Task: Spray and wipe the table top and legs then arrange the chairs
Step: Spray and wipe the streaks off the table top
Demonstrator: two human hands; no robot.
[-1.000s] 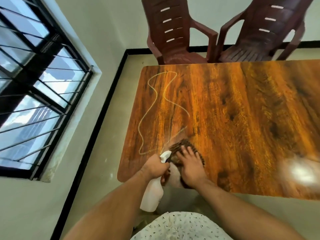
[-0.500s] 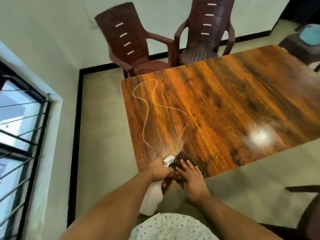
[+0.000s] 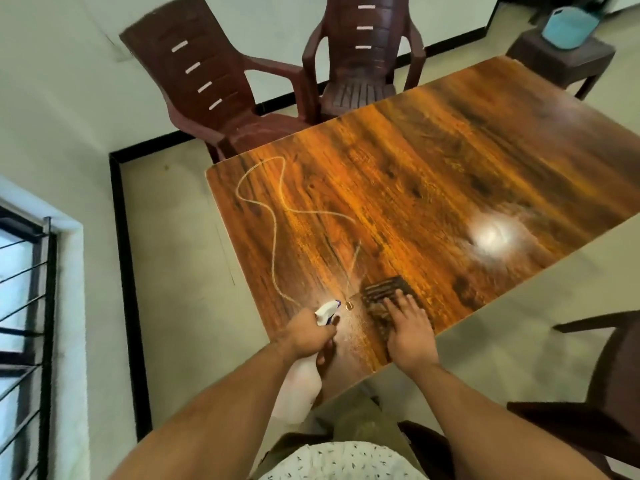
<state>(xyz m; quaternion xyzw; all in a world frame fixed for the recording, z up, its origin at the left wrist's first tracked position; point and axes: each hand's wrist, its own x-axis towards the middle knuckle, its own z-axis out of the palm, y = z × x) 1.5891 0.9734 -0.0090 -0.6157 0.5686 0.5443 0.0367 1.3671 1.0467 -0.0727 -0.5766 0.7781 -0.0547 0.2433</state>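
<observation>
The glossy wooden table top [image 3: 433, 188] fills the middle of the view, with a thin looping white line [image 3: 273, 216] across its left part. My left hand [image 3: 308, 336] grips a white spray bottle [image 3: 299, 389] at the table's near corner, nozzle aimed over the wood; a fine mist and wet speckles show in front of it. My right hand [image 3: 410, 332] lies flat, fingers straight, pressing a dark brown striped cloth [image 3: 382, 294] onto the table just right of the nozzle.
Two maroon plastic armchairs [image 3: 214, 95] [image 3: 360, 64] stand at the table's far end near the wall. A dark stool [image 3: 561, 60] with a blue object sits at the far right. Part of another dark chair [image 3: 595, 393] is at the near right. A barred window [image 3: 24, 323] is on the left.
My view swung right and the table now looks turned. My right hand and the cloth slid a little further onto the table, away from the nozzle. Spray mist now shows at the nozzle.
</observation>
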